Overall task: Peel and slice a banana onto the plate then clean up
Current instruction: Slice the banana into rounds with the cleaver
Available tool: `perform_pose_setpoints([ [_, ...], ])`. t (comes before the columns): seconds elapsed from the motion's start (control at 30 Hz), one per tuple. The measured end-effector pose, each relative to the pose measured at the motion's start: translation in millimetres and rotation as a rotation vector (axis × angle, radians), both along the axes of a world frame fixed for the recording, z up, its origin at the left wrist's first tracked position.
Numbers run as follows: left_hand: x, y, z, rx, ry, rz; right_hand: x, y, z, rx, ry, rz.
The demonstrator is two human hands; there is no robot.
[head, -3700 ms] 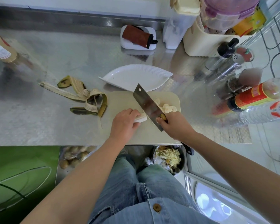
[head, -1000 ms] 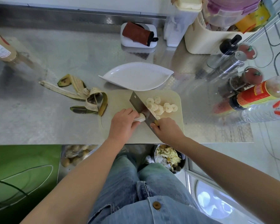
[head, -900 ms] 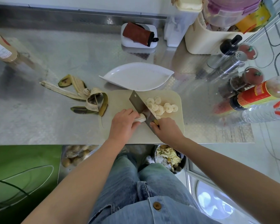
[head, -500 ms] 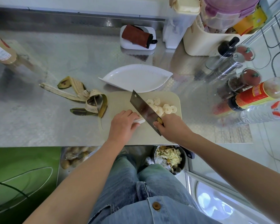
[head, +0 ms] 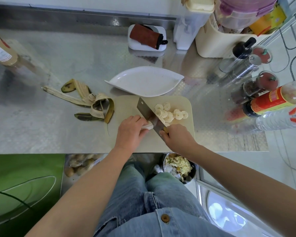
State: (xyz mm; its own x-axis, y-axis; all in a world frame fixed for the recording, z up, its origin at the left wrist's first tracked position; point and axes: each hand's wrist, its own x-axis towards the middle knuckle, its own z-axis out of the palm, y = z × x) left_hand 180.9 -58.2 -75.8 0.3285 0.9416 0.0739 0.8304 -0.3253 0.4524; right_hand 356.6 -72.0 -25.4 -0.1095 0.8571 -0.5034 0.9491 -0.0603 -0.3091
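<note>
The banana stub lay near the middle of the pale cutting board under the left hand. That grip was curled down onto the stub, pinning it, with only the cut end showing. The right hand had its grip closed round the handle of the cleaver, and the fist hid most of the handle. The blade stood on edge and slanted across the board, its lower edge at the stub's cut end, just beside the left fingertips.

On the blade's right side a heap of overlapping banana slices lay on the board, short of its right edge. The white leaf-shaped plate sat behind the board, its near rim meeting the board's far edge. The banana peel sprawled on the steel worktop to the left, one strip reaching the board's left edge.

The board's near edge ran close to the worktop's front edge. Bare steel stretched to the left of and behind the peel. At the right end bottles and jars crowded together, with a strip of bare worktop between them and the board. Below the front edge stood a bin of scraps.
</note>
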Motion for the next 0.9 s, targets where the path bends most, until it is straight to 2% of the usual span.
perform_pose_setpoints([
  [0.33,-10.4,-0.3,-5.5,0.008,0.011,-0.006,4.1,4.9,5.5,0.083,0.091,-0.041],
  [0.53,-11.5,-1.0,-7.3,0.011,0.04,0.007,8.1,6.2,16.8,0.042,0.034,0.011],
  [0.9,-9.7,-1.5,-5.5,0.022,0.049,0.024,-3.0,-2.2,1.0,0.034,0.0,-0.016],
])
